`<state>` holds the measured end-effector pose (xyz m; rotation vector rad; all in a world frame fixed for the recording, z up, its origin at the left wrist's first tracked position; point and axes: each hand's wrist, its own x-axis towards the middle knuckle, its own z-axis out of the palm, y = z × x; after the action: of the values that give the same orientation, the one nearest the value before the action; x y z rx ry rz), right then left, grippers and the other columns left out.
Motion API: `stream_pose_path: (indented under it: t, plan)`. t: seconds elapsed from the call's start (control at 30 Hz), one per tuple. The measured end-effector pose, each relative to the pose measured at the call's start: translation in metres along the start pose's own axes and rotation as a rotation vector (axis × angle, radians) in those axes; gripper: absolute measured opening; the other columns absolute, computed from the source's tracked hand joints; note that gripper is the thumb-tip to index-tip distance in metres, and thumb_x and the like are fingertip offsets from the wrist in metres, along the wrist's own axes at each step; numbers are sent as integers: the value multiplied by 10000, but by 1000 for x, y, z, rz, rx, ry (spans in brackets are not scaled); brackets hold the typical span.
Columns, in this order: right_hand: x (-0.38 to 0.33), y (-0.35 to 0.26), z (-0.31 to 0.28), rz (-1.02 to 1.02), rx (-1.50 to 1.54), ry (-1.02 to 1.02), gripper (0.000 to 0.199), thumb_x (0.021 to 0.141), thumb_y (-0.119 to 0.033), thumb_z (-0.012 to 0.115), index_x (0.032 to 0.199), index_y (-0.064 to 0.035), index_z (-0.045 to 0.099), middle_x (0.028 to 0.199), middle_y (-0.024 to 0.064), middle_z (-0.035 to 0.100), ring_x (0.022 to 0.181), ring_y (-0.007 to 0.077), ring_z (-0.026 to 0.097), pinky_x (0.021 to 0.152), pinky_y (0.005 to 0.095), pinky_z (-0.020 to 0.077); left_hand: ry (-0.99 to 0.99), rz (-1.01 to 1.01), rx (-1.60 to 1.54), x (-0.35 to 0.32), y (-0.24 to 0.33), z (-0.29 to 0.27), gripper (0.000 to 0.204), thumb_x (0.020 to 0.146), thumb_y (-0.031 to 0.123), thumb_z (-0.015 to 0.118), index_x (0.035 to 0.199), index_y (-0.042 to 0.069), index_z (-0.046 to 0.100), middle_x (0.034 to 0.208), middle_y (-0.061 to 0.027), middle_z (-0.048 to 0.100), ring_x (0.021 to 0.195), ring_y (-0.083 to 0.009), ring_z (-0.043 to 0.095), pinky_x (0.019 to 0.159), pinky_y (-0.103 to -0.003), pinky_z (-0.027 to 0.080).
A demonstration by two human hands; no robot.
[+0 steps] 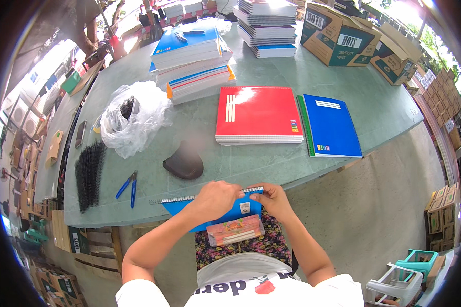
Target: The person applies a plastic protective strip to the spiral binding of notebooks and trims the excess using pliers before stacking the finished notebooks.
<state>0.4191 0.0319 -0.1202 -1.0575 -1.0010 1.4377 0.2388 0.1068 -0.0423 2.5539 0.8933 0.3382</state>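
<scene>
A blue notebook [230, 210] rests tilted between my lap and the table's front edge. A dark spiral coil [175, 199] runs along its upper edge, and the coil's left end sticks out past the cover. My left hand [217, 198] lies over the coil right of its middle, fingers closed on it. At the notebook's right corner, my right hand [272, 200] pinches the edge beside the coil's end. A clear case [234, 230] with orange and pink contents sits on my lap against the notebook. Blue-handled cutters [128, 189] lie on the table to the left.
Loose black coils [89, 176] and a plastic bag [130, 123] with more coils are on the left. A dark curved object [184, 161] lies ahead of my hands. Beyond are red notebooks [260, 113], blue notebooks [334, 125], paper stacks [192, 66] and cartons [338, 38].
</scene>
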Motion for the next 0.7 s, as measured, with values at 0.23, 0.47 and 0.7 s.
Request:
stream_pose_path:
  t: [0.23,0.47,0.7]
  plan:
    - [-7,-1,0,34,-289,126,179,833,-88,604,966,30,627,777,51,660,684,73,566,612,235,450,134,86,-69,11,6,26,238,734,159,636,926,19,619,859,-168,607,845,-337,537,752,-409,445]
    - [-10,-9,7,-80,-609,208,151,821,-106,575,901,7,636,643,66,599,606,46,458,541,248,400,61,140,-239,15,12,32,206,752,110,581,920,-6,615,839,-178,607,841,-351,553,773,-409,449]
    - [-13,-13,16,-198,-713,218,135,808,-94,581,864,26,609,580,90,531,563,52,423,508,260,380,165,179,-156,11,12,34,154,759,101,575,850,-18,610,811,-193,603,793,-363,559,730,-420,453]
